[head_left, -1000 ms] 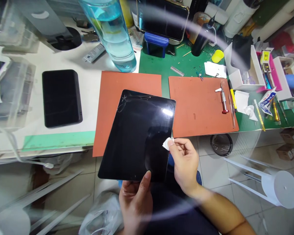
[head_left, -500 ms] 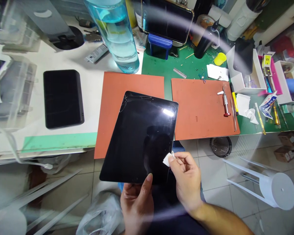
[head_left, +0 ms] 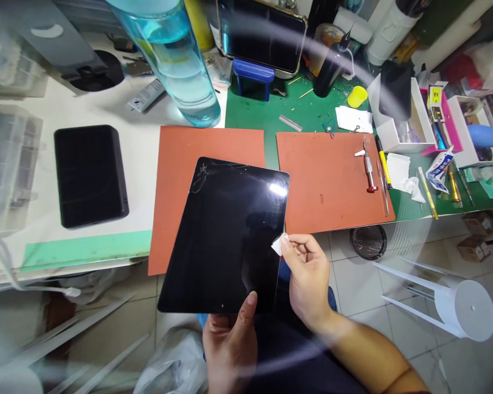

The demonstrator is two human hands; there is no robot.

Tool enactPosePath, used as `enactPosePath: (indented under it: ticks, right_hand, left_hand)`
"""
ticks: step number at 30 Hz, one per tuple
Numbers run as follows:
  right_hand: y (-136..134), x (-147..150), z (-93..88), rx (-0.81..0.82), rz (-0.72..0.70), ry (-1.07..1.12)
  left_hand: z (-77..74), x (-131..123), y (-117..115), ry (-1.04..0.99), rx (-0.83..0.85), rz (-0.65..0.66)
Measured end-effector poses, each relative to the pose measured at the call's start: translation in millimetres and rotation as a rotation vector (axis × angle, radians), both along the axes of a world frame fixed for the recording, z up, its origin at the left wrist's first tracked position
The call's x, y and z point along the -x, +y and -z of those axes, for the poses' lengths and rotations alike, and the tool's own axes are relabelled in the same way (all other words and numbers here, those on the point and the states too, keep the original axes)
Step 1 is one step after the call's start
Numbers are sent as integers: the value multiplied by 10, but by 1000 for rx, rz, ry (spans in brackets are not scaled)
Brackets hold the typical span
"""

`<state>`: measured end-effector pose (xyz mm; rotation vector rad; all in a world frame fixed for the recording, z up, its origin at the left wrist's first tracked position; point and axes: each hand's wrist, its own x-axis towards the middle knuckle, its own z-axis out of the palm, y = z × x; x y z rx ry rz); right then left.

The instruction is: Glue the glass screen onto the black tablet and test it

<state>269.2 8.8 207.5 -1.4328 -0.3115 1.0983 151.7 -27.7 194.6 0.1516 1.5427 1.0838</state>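
A black tablet [head_left: 219,235] with a cracked upper left corner is held up, tilted, in front of the table edge. My left hand [head_left: 232,342] grips its bottom edge, thumb on the glass and fingers underneath. At the tablet's right edge, my right hand [head_left: 308,273] pinches a small white wipe [head_left: 278,244] against the screen's border. Behind the tablet lies an orange-brown mat [head_left: 213,142], partly covered by it.
A second orange-brown mat [head_left: 308,186] carries a red-ended screwdriver [head_left: 368,169] and tweezers. A black power bank-like block [head_left: 91,175] lies left. Behind stand a blue water bottle [head_left: 181,71] and a phone [head_left: 263,35] on a blue stand [head_left: 253,76]. A white stool [head_left: 472,309] is right.
My right hand has slid the wipe up along the tablet's right edge. The view has shifted slightly; my left hand keeps its grip.
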Motion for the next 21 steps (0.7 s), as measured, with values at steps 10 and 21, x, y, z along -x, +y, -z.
enactPosePath:
  ticks: [10, 21]
  right_hand:
    - [-8, 64, -66, 51, 8, 129]
    - [-312, 90, -22, 109, -83, 84]
  left_hand:
    - [-176, 180, 1, -35, 61, -49]
    - [-113, 238, -9, -123, 77, 5]
